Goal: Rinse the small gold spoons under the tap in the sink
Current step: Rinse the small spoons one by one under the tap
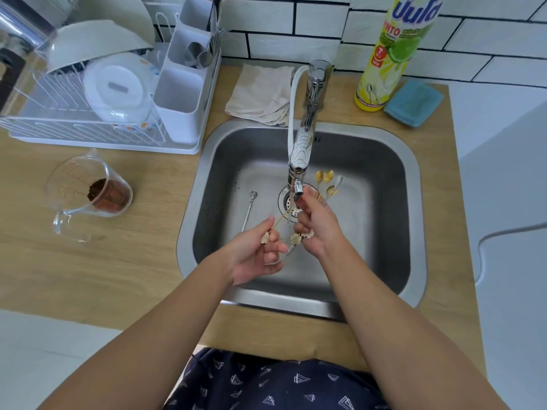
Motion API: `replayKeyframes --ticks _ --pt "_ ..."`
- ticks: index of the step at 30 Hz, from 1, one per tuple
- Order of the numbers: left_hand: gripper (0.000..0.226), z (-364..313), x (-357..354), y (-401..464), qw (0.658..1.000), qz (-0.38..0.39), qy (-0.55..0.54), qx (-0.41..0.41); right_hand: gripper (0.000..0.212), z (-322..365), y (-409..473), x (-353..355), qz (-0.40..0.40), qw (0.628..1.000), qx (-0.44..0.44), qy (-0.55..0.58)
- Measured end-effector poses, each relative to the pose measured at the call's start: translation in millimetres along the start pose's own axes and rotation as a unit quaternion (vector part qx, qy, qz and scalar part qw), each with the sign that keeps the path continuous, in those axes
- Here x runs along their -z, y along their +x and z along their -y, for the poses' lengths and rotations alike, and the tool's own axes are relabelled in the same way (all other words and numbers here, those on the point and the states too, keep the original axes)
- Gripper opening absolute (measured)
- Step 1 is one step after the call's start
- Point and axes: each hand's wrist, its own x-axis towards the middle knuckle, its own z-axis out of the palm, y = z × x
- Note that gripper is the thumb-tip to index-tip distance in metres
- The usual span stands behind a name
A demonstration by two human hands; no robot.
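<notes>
Mid-rinse: left hand (254,255) pinches one gold spoon (281,220) under tap (297,193); right hand (316,229) grips spoon bunch (327,184), rinsing apparently pending.

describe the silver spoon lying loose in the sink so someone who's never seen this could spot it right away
Start at the steel sink set in the wooden counter and find the round drain under the tap. Left of the drain, one long thin silver spoon lies flat on the basin floor. Unlike the gold spoons, no hand touches it.
</notes>
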Motion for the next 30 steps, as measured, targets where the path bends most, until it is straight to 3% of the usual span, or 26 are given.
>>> replayKeyframes --ticks 3,6,12,14,16,18,20,23,25,27,30 --pt "0.044 -2 19 0 0.995 -0.099 -0.003 0.007 0.007 -4 -1 -6 -0.003 0.997 -0.009 -0.071" --pt "0.041 -9 36 0 0.989 -0.136 -0.056 0.025 0.016 -7 -3 -4 0.029 0.992 -0.034 -0.117" --pt "0.043 -18 24 3 0.997 -0.076 -0.001 0.008 0.020 8 -4 18 0.106 0.993 0.002 -0.053" --pt "0.039 -18 8 8 0.997 -0.064 0.032 -0.035 0.016 20 -3 22 0.073 0.996 0.042 -0.038" --pt "0.031 -16 -13 14 0.988 -0.068 0.087 -0.110 0.017 31 0 24 -0.012 0.995 0.088 -0.051" --pt "0.019 -16 -32 22 0.965 -0.072 0.162 -0.195 0.019 39 5 27 -0.109 0.981 0.135 -0.085" --pt "0.019 -18 -45 27 0.933 -0.083 0.242 -0.254 0.015 42 7 30 -0.141 0.973 0.160 -0.083" --pt "0.012 -18 -57 31 0.931 -0.080 0.202 -0.293 0.012 40 2 26 -0.077 0.987 0.137 -0.017" --pt "0.009 -12 -64 33 0.931 -0.067 0.173 -0.313 0.025 32 -5 21 -0.019 0.997 0.074 0.002" --pt "0.015 -3 -68 36 0.925 -0.077 0.202 -0.312 0.038 24 -9 16 0.021 0.999 0.026 -0.011" --pt "0.028 2 -62 38 0.895 -0.139 0.315 -0.284 0.044 20 -7 17 0.012 1.000 0.011 0.009"
